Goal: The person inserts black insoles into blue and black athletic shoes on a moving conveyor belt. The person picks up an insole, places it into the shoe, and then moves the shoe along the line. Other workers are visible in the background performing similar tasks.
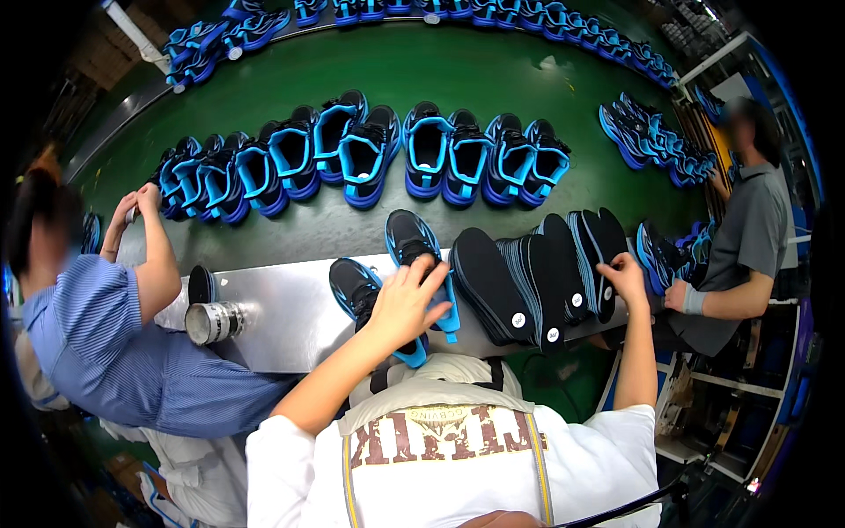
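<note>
My left hand (407, 304) lies with its fingers spread over a pair of black sneakers with bright blue trim: the near sneaker (356, 290) sits under my palm and wrist, and my fingertips rest on the far sneaker (410, 238) just beside it. Both shoes stand on the bare metal worktable (282, 317) in front of me, toes pointing away toward the conveyor. I cannot tell whether I am gripping either shoe or only pressing down on them.

My right hand (623, 275) reaches out to the right end of a fanned row of black insoles (528, 273) that lean against one another along the table's far edge. My fingers curl over the top of the last insole; how tightly they close I cannot tell.

Beyond the table, the green conveyor belt (475, 70) carries a curved row of black-and-blue sneakers (370, 154), openings up, and more pairs (651, 136) lie farther along to the right and at the belt's far rim.

To my left a person in a blue striped shirt (106, 343) has both arms raised toward the belt, and a metal can (211, 322) lies on its side near that person's elbow. To my right a person in a grey shirt (748, 238) stands at the belt.
</note>
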`<action>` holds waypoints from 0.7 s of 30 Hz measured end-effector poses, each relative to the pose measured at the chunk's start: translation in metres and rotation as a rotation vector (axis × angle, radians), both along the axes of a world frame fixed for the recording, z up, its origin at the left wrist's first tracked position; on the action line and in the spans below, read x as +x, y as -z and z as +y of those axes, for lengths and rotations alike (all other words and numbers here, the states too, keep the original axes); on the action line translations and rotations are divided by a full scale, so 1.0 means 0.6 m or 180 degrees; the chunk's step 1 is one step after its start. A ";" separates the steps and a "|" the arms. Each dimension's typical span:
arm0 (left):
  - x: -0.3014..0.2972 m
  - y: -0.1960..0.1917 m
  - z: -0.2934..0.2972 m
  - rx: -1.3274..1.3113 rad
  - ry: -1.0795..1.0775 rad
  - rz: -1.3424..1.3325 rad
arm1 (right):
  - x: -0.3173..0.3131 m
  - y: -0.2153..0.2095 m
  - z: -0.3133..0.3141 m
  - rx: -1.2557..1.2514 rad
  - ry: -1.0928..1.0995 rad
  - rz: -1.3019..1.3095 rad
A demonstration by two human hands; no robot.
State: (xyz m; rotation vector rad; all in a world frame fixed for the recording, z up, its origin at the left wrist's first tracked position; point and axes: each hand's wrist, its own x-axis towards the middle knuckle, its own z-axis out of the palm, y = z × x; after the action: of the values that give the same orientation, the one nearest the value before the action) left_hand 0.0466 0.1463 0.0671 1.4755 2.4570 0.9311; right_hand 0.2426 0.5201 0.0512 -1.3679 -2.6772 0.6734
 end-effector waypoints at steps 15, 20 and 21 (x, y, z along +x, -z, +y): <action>-0.104 0.087 0.006 -0.0147 -0.0307 -0.1774 | -0.192 -0.065 -0.363 -0.3275 -0.1570 -0.1080; -0.111 0.092 0.005 -0.0234 -0.0080 -0.2066 | -0.212 0.041 -0.426 -0.0375 -0.2919 -0.0757; -0.112 0.095 0.003 -0.0253 -0.0032 -0.2159 | -0.211 0.051 -0.437 0.0028 -0.3005 -0.0533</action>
State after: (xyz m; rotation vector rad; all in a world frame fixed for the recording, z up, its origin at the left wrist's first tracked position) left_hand -0.0209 0.1482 0.0103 0.9109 1.9695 1.0931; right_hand 0.1163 0.2578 0.0207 -0.0577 -3.3730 0.5814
